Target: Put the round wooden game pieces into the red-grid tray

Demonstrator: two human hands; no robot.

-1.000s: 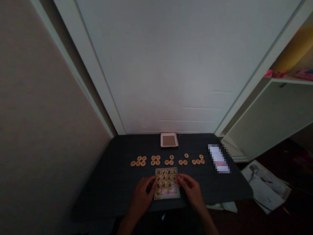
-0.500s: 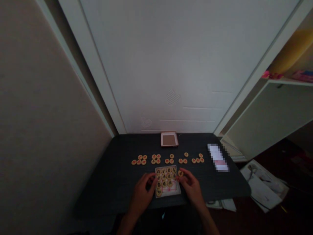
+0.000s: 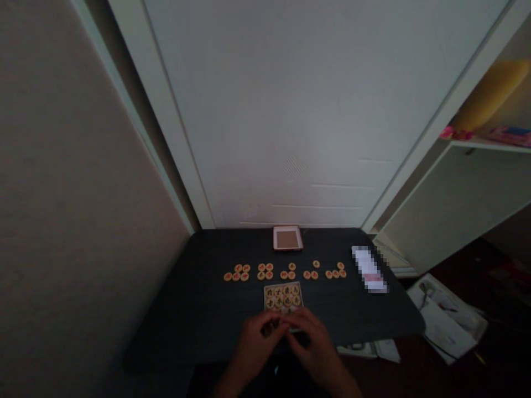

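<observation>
My left hand (image 3: 259, 337) and my right hand (image 3: 309, 337) meet at the fingertips over the near part of a shallow square box (image 3: 282, 284). Both are closed in a pinch. The round Chinese chess piece that my right hand held a moment ago is hidden behind the fingers; what my left fingertips grip I cannot make out. Rows of wooden Chinese chess pieces with black characters (image 3: 278, 303) lie in the far part of the box. Its near rows are covered by my hands.
Beyond the box, several loose pieces with mostly red characters (image 3: 244, 276) lie in small groups across the dark table (image 3: 182, 309). A pinkish square lid or tray (image 3: 287, 239) sits at the back edge. A blurred-out phone-like object (image 3: 369, 269) lies at the right.
My right hand has moved left and nearer, from the box's right edge to its near part. My left hand has come inward to meet it. The held piece is now out of sight.
</observation>
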